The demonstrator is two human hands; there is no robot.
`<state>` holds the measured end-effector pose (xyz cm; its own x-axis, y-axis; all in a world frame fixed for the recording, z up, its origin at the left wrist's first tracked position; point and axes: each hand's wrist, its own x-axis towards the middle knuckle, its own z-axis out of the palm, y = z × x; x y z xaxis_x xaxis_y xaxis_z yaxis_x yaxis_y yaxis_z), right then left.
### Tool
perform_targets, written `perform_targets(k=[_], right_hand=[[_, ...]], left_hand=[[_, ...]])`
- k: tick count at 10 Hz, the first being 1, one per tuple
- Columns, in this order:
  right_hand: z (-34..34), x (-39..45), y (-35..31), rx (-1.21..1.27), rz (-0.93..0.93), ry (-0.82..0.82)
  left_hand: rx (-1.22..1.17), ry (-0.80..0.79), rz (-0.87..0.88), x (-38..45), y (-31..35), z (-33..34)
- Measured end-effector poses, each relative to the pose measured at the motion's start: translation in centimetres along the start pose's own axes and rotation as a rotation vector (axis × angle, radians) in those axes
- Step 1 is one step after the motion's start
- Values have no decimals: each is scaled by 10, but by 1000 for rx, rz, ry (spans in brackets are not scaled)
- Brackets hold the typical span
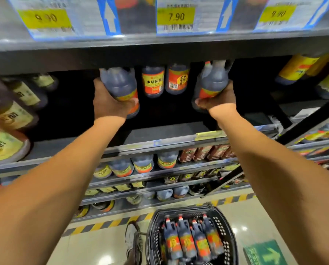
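Note:
Both my arms reach up into a dark store shelf [160, 136]. My left hand [108, 101] grips a dark vinegar bottle with an orange label [119, 83] from below. My right hand [220, 97] grips a second, matching bottle [212, 81] with a red cap near the shelf above. Both bottles are held above the shelf board. Between them, two more bottles with orange labels [153, 81] stand at the back of the shelf.
A black basket [156, 226] on the floor below holds several matching bottles. Bottles with yellow labels [16, 111] fill the left of the shelf, others the far right. Price tags [176, 16] line the shelf edge above. Lower shelves carry more bottles. A shoe [131, 240] stands beside the basket.

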<state>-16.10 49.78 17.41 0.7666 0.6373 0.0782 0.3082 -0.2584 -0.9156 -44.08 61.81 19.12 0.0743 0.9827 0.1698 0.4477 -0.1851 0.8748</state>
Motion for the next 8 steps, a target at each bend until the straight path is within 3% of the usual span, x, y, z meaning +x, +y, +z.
perform_targets(k=[1, 4, 8], right_hand=[[14, 19, -4, -143, -49, 31], [24, 62, 8, -93, -114, 58], [29, 82, 0, -110, -41, 25]], left_hand=[[25, 27, 7, 13, -3, 4], [5, 96, 79, 34, -12, 18], [21, 92, 72, 57, -14, 21]])
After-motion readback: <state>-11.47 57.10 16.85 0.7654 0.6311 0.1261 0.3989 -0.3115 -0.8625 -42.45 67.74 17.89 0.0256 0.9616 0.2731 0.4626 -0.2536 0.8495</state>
